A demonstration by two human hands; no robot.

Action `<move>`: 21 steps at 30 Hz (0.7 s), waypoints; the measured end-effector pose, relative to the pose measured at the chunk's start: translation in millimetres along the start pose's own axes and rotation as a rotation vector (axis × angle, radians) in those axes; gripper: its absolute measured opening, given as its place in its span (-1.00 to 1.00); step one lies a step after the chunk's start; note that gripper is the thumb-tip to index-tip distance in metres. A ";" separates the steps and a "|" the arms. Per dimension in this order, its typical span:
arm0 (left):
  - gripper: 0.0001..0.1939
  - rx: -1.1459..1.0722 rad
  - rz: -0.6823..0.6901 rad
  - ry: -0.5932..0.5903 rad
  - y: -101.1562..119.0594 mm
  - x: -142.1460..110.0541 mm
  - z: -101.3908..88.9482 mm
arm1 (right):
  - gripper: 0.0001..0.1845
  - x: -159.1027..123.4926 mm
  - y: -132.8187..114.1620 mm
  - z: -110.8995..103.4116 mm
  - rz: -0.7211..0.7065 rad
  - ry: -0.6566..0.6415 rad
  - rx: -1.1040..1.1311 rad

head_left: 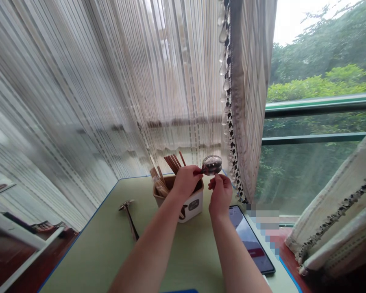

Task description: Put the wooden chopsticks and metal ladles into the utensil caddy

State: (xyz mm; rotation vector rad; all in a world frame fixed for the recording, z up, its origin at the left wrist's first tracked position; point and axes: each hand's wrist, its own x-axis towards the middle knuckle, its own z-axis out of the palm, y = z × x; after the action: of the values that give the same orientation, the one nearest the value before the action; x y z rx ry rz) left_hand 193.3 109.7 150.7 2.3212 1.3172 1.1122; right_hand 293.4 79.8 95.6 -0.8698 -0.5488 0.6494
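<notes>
Metal spoons (212,163), seemingly nested bowl on bowl, are up above the back of the table. My left hand (186,181) pinches them by the neck, close to the bowls. Just below the bowls is my right hand (222,191), its fingers curled and its fingertips at the lower rim. Whether those fingertips grip anything is too small to tell. Under my left hand stands a white bin with a brown rim (191,208), partly covered by my forearm. Wooden chopsticks (172,163) and wrapped sticks (160,185) stick up out of it.
A ladle-like metal utensil (128,211) lies on the left of the pale green table (100,244). On the right a phone (253,244) lies partly behind my forearm. A curtain (171,81) hangs behind the table, beside a window (317,162).
</notes>
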 end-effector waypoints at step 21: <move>-0.88 0.210 -0.012 -0.038 12.9 -0.5 -8.8 | -0.76 2.5 -0.2 -1.5 0.023 -0.008 0.008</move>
State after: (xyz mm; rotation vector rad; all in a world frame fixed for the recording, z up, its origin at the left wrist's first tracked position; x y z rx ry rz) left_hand 194.9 100.8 163.4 2.4636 1.4956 0.9623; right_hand 296.3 80.7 95.4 -0.8672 -0.5437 0.6755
